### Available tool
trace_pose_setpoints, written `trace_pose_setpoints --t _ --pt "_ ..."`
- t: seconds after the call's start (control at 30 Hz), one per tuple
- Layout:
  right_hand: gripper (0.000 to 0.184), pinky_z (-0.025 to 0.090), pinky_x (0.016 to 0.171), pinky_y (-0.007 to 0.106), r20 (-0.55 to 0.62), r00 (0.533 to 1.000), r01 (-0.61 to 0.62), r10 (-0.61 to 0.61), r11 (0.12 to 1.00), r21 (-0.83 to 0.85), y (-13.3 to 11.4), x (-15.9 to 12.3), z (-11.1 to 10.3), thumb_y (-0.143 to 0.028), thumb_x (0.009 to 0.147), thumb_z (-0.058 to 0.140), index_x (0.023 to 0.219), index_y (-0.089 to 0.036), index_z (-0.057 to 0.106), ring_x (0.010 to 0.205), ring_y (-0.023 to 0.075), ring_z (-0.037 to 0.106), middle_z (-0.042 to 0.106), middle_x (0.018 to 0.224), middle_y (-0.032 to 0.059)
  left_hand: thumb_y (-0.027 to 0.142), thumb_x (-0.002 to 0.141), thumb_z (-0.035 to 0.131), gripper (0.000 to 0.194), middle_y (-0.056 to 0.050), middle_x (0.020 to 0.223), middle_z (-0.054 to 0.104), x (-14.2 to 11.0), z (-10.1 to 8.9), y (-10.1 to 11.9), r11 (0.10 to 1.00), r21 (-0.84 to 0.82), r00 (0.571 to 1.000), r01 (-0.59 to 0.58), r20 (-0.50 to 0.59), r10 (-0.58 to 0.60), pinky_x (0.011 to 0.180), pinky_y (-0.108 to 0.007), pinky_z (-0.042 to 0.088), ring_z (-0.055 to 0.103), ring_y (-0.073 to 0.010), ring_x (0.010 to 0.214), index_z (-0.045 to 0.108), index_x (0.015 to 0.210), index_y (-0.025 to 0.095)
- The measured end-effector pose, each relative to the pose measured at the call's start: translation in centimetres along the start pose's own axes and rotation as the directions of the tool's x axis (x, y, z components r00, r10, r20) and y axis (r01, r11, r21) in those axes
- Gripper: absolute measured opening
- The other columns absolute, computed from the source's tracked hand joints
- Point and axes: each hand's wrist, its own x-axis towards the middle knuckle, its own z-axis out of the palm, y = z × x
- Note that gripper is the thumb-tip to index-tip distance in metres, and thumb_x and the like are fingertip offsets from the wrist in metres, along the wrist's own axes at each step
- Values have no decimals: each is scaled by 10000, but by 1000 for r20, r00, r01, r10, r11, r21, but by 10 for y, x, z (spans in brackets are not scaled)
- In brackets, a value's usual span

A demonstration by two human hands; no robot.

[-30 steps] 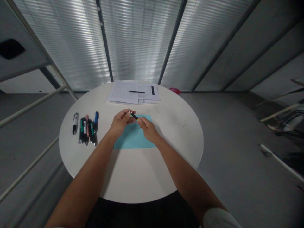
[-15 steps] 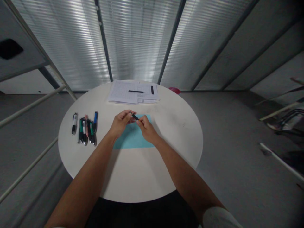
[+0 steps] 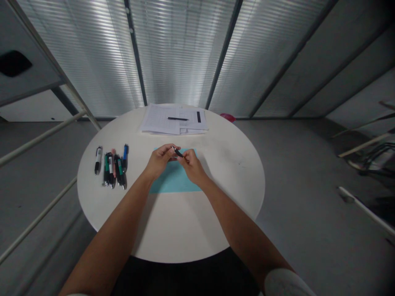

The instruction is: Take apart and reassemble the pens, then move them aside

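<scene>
Between my two hands is a short dark pen [image 3: 178, 152] with a shiny metal tip, tilted down to the right. My left hand [image 3: 159, 159] pinches its tip end with thumb and fingers. At the lower end, my right hand [image 3: 191, 167] grips the pen, its fingers hiding that part. Both hands are above a light blue sheet [image 3: 173, 181] lying on the white round table [image 3: 179, 230]. Left of my left hand lies a group of several pens [image 3: 112, 170] with black, green, white, pink and blue parts.
A stack of printed papers [image 3: 160, 121] sits at the table's far edge, with a dark pen [image 3: 177, 119] on top. Beyond the edge shows a pink object [image 3: 227, 117]. A pale metal frame [image 3: 43, 137] stands on the left; a corrugated wall [image 3: 182, 49] rises behind.
Both hands still hold the pen over the blue sheet. Fingers have shifted slightly around it, and an orange bit near the right fingers is less visible. The whole view has moved a little.
</scene>
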Motion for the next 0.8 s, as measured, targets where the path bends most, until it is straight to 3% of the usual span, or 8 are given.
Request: trace_pose_setpoints --t 0.27,0.5,0.63,0.73,0.8 --pt "307 318 564 256 65 998 16 -12 998 -55 1 -1 -3 -516 950 378 856 -227 421 558 118 405 434 631 -55 452 790 676 343 -104 1109 687 -1 0 -1 1000 15 1000 11 12 -11 810 -379 552 660 -185 887 671 980 168" --pt "352 330 625 281 7 998 56 -56 951 -303 -1 1 -5 -444 990 256 825 -221 472 644 147 477 515 708 -2 443 789 681 328 -94 1116 682 0 0 -3 1000 17 999 26 32 -26 804 -373 548 671 -172 836 665 975 173" --pt "242 383 685 275 -15 995 90 -95 976 -196 -2 3 -5 -455 940 410 908 -222 465 749 154 524 554 823 7 468 768 695 356 -97 1085 695 -1 2 0 999 40 999 32 19 -32 810 -365 546 671 -202 899 676 958 167" --pt "275 386 654 265 -38 998 50 -57 985 -162 -1 2 -5 -460 860 555 933 -225 432 704 145 513 531 798 -17 472 769 692 354 -98 1076 699 -2 3 1 997 65 1000 29 -8 -29 820 -367 541 670 -210 920 687 953 169" --pt "264 377 632 263 -38 999 25 -31 988 -154 0 2 -4 -458 866 546 888 -224 425 666 141 501 526 753 -24 468 778 685 346 -97 1084 698 -2 2 0 998 56 1000 23 -13 -22 821 -376 543 671 -207 913 687 960 173"
